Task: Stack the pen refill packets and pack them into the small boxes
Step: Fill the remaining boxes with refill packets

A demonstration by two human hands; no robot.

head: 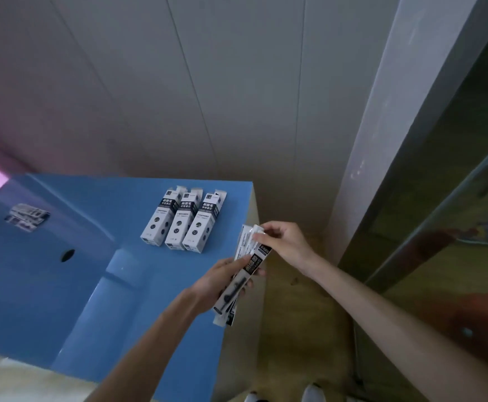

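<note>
A: Left hand [222,278]?

B: Curled round the middle of the packets [244,274], fingers wrapped underneath, thumb on top. Clamping the bundle so nothing slides apart, by the look of it.

A: Right hand [283,242]?

B: Pinching the top end of the same packets, fingertips on the white flap. Probably squaring the ends flush, or feeding one more onto the stack. Hard to tell which.

A: Where exactly?

B: Held in the air over the right edge of the table [92,285], tilted, top end away from the body. Not resting on anything. Likely kept off the surface so both ends stay free for tapping into line.

A: How many in the bundle?

B: Cannot tell. More than one edge visible at the bottom end, no clear count.

A: Boxes?

B: Three boxes [183,221], lying flat side by side near the far right corner of the table, close to the hands but apart from them. Top flaps open, pointing away. Laid ready, seemingly, for sliding a stack straight in.

A: Anything else?

B: More packets [26,217] lying well off to the left on the blue top, blurred. A dark round hole [67,255] in the surface between. Wall behind, floor and shoes below.

A: Stage?

B: Stacking, judged from the grip. No packing visible yet.
</note>
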